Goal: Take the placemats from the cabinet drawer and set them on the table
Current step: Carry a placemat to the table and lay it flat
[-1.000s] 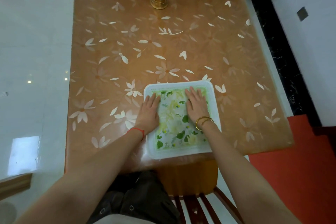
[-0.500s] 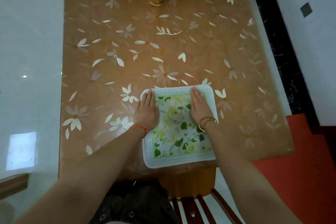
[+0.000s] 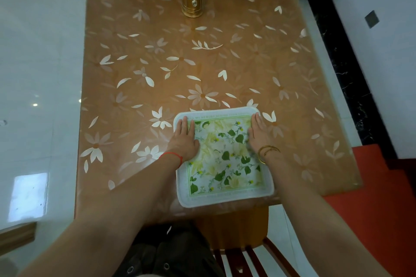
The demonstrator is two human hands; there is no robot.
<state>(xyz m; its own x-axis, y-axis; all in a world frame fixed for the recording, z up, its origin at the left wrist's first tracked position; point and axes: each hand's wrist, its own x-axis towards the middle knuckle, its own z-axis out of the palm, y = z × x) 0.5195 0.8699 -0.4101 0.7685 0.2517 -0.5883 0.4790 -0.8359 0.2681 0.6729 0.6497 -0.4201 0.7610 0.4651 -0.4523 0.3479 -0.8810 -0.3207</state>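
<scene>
Square white-bordered floral placemat (image 3: 225,159) lies at the near edge of the brown flower-patterned counter (image 3: 139,87). Left hand (image 3: 185,137) and right hand (image 3: 257,134) rest flat, fingers extended, grasping nothing, on its left and right margins, hiding parts of the border print.

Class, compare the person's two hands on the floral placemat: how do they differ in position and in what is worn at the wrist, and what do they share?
The left hand lies along the placemat's left edge, partly over the table; the right hand lies along its right side. The left wrist wears a red string; the right wears gold bangles. Both lie flat, palms down, fingers pointing away from the person.
</scene>
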